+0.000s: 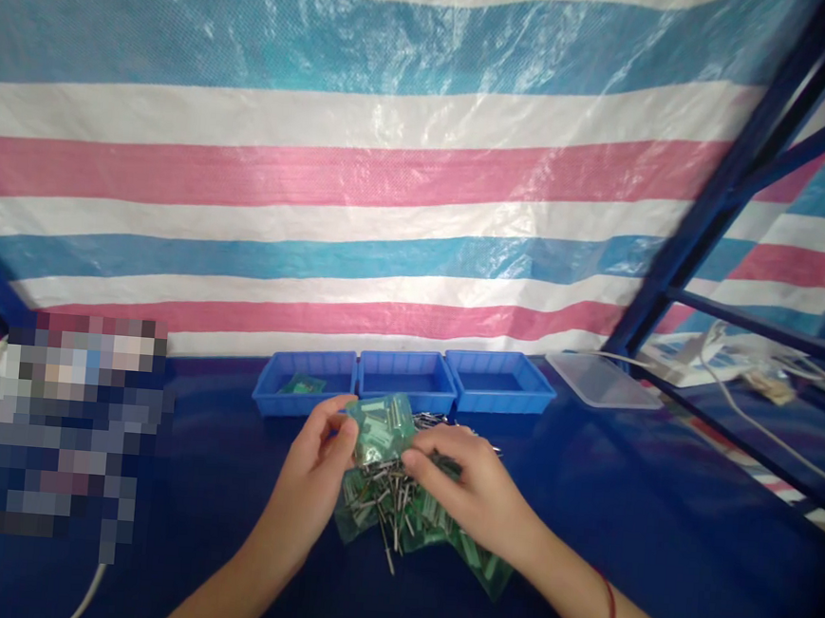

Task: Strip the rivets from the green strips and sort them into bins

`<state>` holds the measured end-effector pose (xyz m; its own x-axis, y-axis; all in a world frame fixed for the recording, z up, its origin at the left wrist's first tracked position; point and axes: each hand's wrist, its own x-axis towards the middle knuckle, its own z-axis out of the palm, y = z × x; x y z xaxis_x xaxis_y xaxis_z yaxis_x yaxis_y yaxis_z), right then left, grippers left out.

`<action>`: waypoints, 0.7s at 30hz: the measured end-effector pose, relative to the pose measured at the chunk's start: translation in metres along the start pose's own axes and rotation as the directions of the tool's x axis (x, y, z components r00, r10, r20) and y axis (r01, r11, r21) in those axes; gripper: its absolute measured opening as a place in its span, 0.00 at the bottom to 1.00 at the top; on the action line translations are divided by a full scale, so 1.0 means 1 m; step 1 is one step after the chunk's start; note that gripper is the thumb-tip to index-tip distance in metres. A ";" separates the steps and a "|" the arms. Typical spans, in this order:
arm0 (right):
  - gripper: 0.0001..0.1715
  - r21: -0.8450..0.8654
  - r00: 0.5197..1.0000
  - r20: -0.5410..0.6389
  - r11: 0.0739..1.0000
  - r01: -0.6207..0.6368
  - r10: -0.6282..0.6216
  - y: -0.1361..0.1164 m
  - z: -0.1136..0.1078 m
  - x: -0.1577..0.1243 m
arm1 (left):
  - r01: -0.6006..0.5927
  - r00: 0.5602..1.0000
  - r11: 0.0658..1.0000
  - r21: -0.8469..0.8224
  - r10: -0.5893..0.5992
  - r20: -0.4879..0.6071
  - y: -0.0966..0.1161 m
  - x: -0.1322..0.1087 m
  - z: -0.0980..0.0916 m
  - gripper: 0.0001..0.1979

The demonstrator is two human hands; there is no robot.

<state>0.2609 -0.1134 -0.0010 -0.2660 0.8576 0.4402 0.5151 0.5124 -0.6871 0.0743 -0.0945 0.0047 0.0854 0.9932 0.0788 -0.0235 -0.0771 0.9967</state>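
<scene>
A small green-tinted clear plastic bag (381, 428) with pale pieces inside is stretched between my two hands. My left hand (322, 450) pinches its left edge between thumb and fingers. On the opposite edge, my right hand (467, 480) closes thumb and fingers on the bag. Below it lies a heap of loose thin metal pins (393, 512), rivet-like in shape, mixed with more green bags (482, 562). Part of the heap is hidden by my hands. Another green bag (303, 385) rests in the left blue tray (266, 399).
Two more blue trays, the middle tray (405, 399) and the right tray (509, 404), stand in a row behind the heap. A translucent lid (603, 379) lies at back right. Blue metal posts (705, 218) and a striped sheet (365, 182) bound the table. Blurred items fill the left.
</scene>
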 end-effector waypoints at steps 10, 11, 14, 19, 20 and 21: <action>0.17 0.255 0.989 -0.017 0.957 -0.136 0.145 0.009 0.005 0.001 | 0.116 0.992 0.991 -0.068 -0.112 0.058 -0.007 -0.005 0.008 0.16; 0.17 0.254 0.989 -0.011 0.957 -0.143 0.150 0.010 0.005 0.001 | 0.094 0.992 0.995 -0.019 -0.092 0.089 -0.008 -0.003 0.007 0.16; 0.18 0.180 0.991 -0.040 0.976 -0.121 0.130 0.011 0.004 0.001 | -0.040 0.986 0.981 0.188 0.008 0.167 -0.015 0.004 0.001 0.16; 0.14 0.090 0.989 -0.118 0.993 -0.075 0.086 0.011 0.005 -0.001 | -0.195 0.976 0.893 0.406 0.137 0.167 -0.019 0.014 -0.010 0.15; 0.14 0.134 0.986 -0.131 0.987 -0.085 0.103 0.012 0.006 -0.002 | -0.187 0.976 0.896 0.403 0.125 0.176 -0.018 0.015 -0.011 0.16; 0.14 0.191 0.982 -0.142 0.977 -0.097 0.125 0.012 0.007 -0.003 | -0.171 0.977 0.910 0.377 0.106 0.187 -0.016 0.015 -0.011 0.18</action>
<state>0.2618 -0.1092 -0.0145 -0.0814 0.8999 0.4284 0.3728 0.4261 -0.8243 0.0648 -0.0772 -0.0103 0.2673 0.9456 0.1856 0.3394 -0.2727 0.9002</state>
